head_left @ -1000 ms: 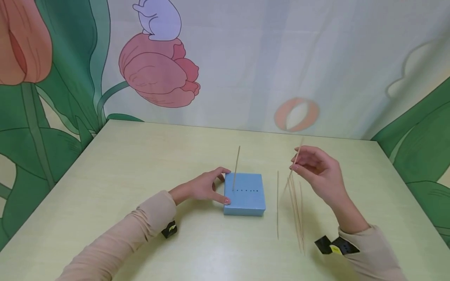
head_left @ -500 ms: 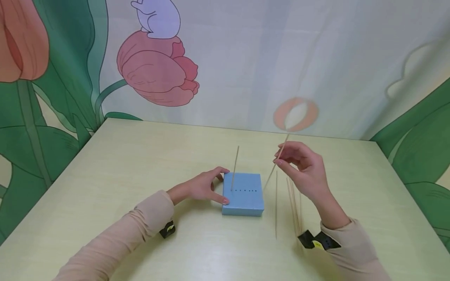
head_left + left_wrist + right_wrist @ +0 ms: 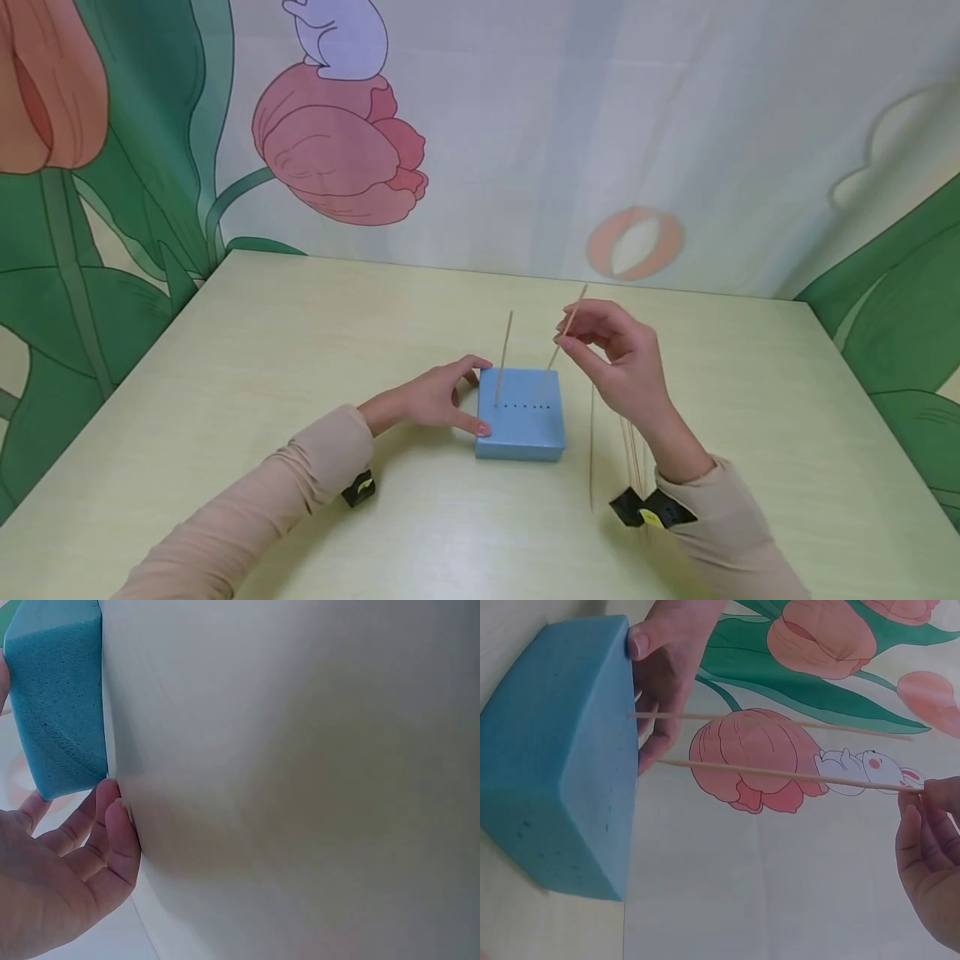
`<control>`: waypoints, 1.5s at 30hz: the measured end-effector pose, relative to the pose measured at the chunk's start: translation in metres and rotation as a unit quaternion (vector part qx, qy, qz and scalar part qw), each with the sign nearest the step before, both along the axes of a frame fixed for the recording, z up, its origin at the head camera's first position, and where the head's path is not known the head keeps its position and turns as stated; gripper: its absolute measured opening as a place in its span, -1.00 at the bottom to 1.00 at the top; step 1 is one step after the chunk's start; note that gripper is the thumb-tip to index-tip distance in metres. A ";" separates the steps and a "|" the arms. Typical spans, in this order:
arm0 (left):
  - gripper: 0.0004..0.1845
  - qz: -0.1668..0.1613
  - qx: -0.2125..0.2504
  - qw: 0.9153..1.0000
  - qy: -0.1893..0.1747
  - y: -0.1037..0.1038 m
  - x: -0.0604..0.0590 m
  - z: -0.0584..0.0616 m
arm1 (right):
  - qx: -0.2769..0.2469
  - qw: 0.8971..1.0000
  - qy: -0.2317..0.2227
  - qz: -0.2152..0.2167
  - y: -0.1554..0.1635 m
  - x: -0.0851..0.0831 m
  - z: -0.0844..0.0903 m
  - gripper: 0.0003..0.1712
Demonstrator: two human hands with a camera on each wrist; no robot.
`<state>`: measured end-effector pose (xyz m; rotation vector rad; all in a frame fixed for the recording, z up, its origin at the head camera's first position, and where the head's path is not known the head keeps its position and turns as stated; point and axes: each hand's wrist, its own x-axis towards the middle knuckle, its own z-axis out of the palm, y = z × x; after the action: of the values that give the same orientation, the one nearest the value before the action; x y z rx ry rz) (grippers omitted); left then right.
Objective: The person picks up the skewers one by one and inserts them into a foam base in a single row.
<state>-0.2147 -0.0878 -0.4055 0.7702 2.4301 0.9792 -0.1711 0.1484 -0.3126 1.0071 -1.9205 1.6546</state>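
Pale glare on table [image 3: 450,525], soft shadows

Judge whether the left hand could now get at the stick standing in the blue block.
Probably yes: the left hand holds the left side of the blue block, and nothing shows between that hand and the standing stick; it may need to let go first.

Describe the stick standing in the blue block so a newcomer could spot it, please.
A blue block lies on the table. The stick rises from the left end of the block's row of dots. It alone stands unheld: the right hand pinches another stick, the rest lie flat.
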 end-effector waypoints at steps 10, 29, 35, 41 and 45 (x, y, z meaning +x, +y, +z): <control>-0.09 0.003 -0.001 1.000 0.002 0.000 -0.002 -0.002 | 0.007 1.000 -0.005 -0.005 -0.014 -0.002 -0.004 -0.75; -0.11 -0.003 -0.001 1.000 0.003 0.000 -0.002 -0.001 | 0.051 0.999 0.014 -0.007 -0.027 -0.007 -0.017 -0.66; -0.11 -0.007 0.005 1.000 0.002 -0.001 -0.002 0.000 | 0.069 0.998 0.006 -0.005 -0.029 -0.009 -0.026 -0.72; -0.12 -0.010 0.011 1.000 0.005 -0.001 -0.002 -0.001 | 0.082 0.997 -0.008 -0.008 -0.032 -0.010 -0.035 -0.73; -0.12 -0.010 0.012 1.000 0.003 -0.001 -0.002 -0.001 | 0.090 0.996 -0.018 -0.022 -0.031 -0.008 -0.036 -0.67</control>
<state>-0.2167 -0.0888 -0.4068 0.8049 2.4163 1.0016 -0.1791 0.1175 -0.3490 1.0010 -2.1312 1.5055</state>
